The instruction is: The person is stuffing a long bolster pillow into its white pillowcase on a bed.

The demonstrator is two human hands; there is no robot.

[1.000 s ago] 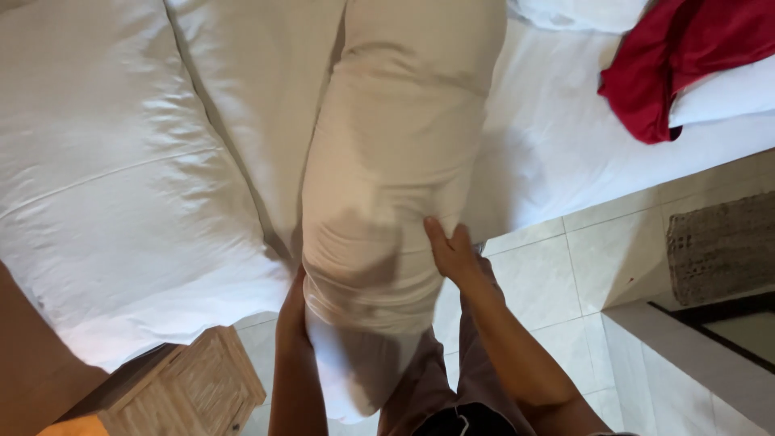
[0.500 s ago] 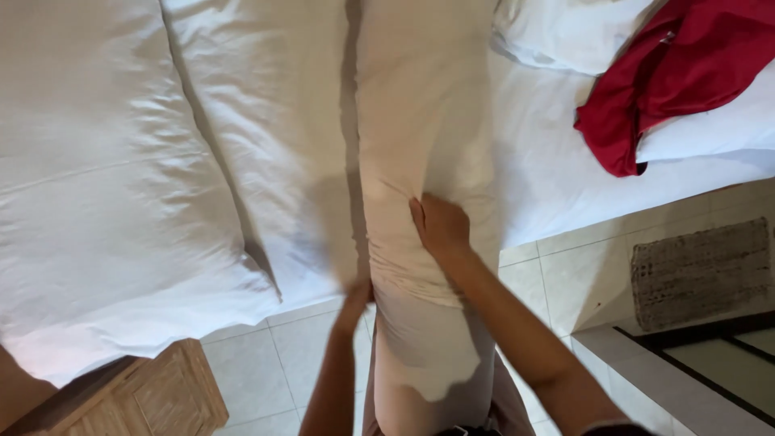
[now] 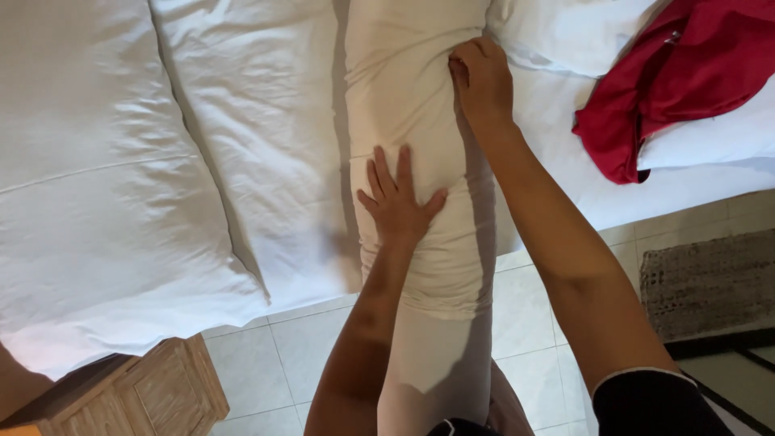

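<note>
A long white bolster pillow (image 3: pixel 408 97) lies across the edge of a white bed (image 3: pixel 161 161), its near end hanging over the floor toward me. A looser white pillowcase (image 3: pixel 440 355) covers that near end. My left hand (image 3: pixel 395 198) rests flat on the middle of the pillow, fingers spread. Further up, my right hand (image 3: pixel 483 77) presses on the pillow's right side, its fingers curled at the fabric edge; whether it pinches the cloth is unclear.
A red garment (image 3: pixel 670 73) lies on the bed at the right, over another white pillow (image 3: pixel 565 32). A wooden bedside cabinet (image 3: pixel 137 396) stands at the lower left. A grey woven mat (image 3: pixel 710 278) lies on the pale tiled floor (image 3: pixel 282 355).
Both hands have moved up the pillow, the right one farthest. More of the pillow now lies on the bed, and the view has shifted closer over it.
</note>
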